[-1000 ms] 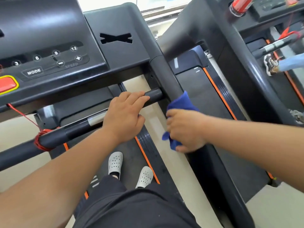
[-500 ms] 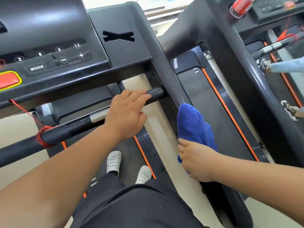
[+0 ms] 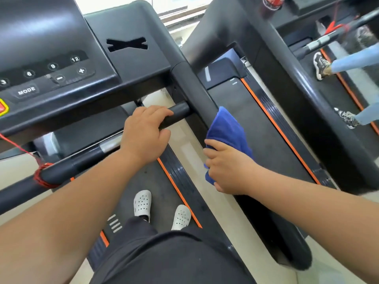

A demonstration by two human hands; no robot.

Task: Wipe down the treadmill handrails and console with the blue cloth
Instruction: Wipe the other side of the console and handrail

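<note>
A: Your right hand (image 3: 229,167) has its fingers curled round the blue cloth (image 3: 227,128), bunching it against the right handrail (image 3: 194,89). The cloth sits on the rail just near of where the crossbar (image 3: 178,113) joins it.

B: Your left hand (image 3: 143,134) is wrapped over that crossbar close to its right end, fingers over the top and thumb on the near side. It holds no cloth; I'd judge it's bracing you.

A: So the step in hand looks like the right handrail. The rail shows bare black both far of the cloth and near of your hand, and I can't tell which part is wiped.

B: For the next move, you'd want to slide the cloth along the rail with the wad pressed flat. That way the top and the inner face both get covered, not just an edge.

A: The crossbar will need your left hand off it. Mind the red cord (image 3: 44,177) wound round its left part; the cloth could snag there.

B: The console (image 3: 61,68) lies far and left, well apart from the cloth. Go lightly over its buttons, so you don't set anything off.
</note>
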